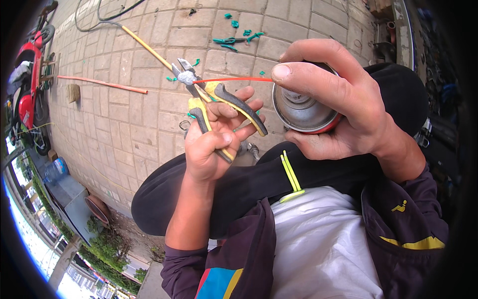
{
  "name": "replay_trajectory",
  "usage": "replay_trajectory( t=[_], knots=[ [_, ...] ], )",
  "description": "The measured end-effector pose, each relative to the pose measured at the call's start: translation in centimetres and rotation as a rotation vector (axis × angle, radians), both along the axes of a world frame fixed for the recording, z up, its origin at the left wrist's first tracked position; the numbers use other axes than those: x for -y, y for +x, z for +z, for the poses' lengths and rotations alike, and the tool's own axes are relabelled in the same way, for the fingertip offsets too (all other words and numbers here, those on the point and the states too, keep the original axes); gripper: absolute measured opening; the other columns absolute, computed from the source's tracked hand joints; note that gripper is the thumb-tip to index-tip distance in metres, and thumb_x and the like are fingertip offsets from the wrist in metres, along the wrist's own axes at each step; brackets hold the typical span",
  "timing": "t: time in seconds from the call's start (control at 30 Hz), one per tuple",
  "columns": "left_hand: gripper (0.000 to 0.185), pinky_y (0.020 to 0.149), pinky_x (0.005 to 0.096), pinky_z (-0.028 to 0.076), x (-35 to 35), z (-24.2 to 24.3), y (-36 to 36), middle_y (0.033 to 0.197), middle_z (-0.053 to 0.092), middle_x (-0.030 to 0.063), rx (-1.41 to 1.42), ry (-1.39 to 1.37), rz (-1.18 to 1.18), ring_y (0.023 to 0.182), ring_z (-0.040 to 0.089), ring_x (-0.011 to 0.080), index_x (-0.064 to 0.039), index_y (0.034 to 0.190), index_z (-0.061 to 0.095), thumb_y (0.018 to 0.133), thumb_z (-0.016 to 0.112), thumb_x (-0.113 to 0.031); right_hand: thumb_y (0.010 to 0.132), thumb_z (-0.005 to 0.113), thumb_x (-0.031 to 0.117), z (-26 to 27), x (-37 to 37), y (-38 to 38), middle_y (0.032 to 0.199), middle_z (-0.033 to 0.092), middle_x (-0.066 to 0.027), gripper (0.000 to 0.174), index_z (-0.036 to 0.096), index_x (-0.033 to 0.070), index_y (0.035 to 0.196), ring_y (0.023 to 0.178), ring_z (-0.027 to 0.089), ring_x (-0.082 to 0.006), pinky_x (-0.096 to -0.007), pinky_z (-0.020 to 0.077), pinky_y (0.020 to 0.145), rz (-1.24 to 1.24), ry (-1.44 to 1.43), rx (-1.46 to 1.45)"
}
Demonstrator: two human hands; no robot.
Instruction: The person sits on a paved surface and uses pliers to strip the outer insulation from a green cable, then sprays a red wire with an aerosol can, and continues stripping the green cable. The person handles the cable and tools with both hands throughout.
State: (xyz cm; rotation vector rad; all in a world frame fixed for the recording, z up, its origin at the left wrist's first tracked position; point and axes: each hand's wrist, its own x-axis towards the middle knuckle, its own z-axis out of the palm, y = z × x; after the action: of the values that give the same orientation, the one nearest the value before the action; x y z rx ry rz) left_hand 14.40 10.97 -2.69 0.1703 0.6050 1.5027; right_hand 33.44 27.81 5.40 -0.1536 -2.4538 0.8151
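Observation:
My left hand [213, 145] holds a pair of diagonal cutting pliers [227, 97] by one of their yellow and black handles. The jaws are parted and point away from me, and the metal around the pivot looks coated with something pale. In my right hand [347, 89] is a spray can [304, 108], with a finger over its top. A thin red straw [235, 79] runs from beneath that finger, and its tip lies at the pliers' pivot.
Green scraps [233, 40] lie on the brick paving [145, 127]. A yellow rod [145, 45] with a dark cable and a reddish rod [104, 84] are farther off. At left stand a red motorcycle [28, 104], a stone block [73, 93] and a water bottle [56, 170].

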Motion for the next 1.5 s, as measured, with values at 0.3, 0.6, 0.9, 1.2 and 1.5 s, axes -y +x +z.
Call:
replay_trajectory(
  t=[0.3,0.6,0.9,1.2,1.5],
  knots=[
    [0.027,0.095,0.0548,0.048,-0.1,0.0,0.0,0.120,0.055,0.0202,-0.020,0.024,0.057,0.108,0.058,0.0357,-0.007,0.095,0.055,0.072,0.049,0.006,0.076,0.081,0.031,-0.2,-1.6,0.5,0.119,0.058,-0.0278,0.077,0.050,-0.008,0.135,0.106,0.062,-0.0325,-0.0385,0.0514,0.088,0.048,0.009,-0.083],
    [0.040,0.108,0.0621,0.039,-0.2,0.1,0.0,0.144,0.047,0.0204,-0.085,-0.097,0.104,0.128,0.052,0.0338,-0.006,0.106,0.061,0.070,0.048,0.006,0.077,0.080,0.028,0.1,-2.2,0.9,0.126,0.056,-0.0270,0.079,0.046,-0.013,0.137,0.112,0.061,-0.0339,-0.0403,0.0483,0.096,0.021,0.035,-0.109],
    [0.037,0.101,0.0612,0.044,-0.2,0.1,-0.2,0.132,0.052,0.0280,0.000,0.013,-0.024,0.122,0.053,0.0433,-0.004,0.107,0.059,0.072,0.050,0.004,0.078,0.080,0.025,0.3,-2.4,1.4,0.132,0.053,-0.0263,0.080,0.045,-0.014,0.138,0.118,0.060,-0.0338,-0.0402,0.0464,0.100,-0.019,-0.008,-0.102],
    [0.029,0.104,0.0641,0.042,-0.7,1.1,0.5,0.131,0.053,0.0273,-0.082,-0.119,0.092,0.125,0.052,0.0393,-0.005,0.100,0.057,0.073,0.051,0.004,0.078,0.080,0.027,0.3,-2.3,1.3,0.132,0.053,-0.0265,0.083,0.043,-0.014,0.140,0.117,0.060,-0.0324,-0.0385,0.0468,0.099,-0.026,-0.025,-0.120],
    [0.025,0.094,0.0585,0.051,0.1,-1.5,-0.5,0.117,0.059,0.0313,0.236,0.143,0.057,0.112,0.059,0.0448,0.001,0.099,0.054,0.075,0.048,0.005,0.080,0.081,0.029,1.2,-1.6,0.3,0.131,0.054,-0.0270,0.086,0.040,-0.014,0.142,0.118,0.059,-0.0286,-0.0352,0.0469,0.098,0.022,-0.185,-0.190]
  ],
)
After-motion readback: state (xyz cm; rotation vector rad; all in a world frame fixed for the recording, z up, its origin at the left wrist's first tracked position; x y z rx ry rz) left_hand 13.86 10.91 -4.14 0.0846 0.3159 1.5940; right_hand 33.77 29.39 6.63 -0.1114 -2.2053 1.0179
